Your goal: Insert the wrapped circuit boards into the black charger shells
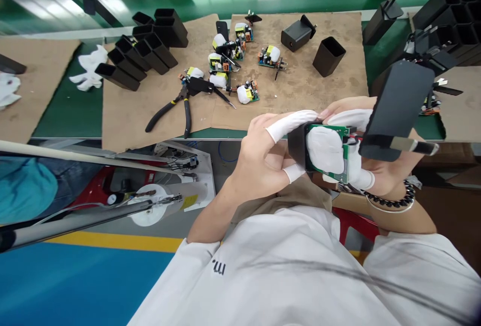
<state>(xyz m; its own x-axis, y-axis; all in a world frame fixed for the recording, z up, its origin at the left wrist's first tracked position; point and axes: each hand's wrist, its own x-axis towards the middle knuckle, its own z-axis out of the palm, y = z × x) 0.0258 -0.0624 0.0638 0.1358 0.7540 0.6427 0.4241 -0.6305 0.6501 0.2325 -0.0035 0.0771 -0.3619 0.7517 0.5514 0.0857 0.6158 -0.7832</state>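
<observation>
Our left hand [263,158] closes on the circuit board [330,150] below the bench edge, its long axis crosswise, pointing right into the black casing [398,108], which our right hand [376,166] grasps, tilted upward. Pliers [176,110] lie well apart on the cardboard [150,100].

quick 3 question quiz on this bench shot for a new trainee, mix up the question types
1. True or false: the pliers are in the left hand.
2. The circuit board between both hands is: A) red B) green C) blue
3. What does the right hand hold besides the board?

Key
1. False: they lie on the cardboard mat, apart from both hands.
2. B
3. A black housing, tilted above the board.
</observation>
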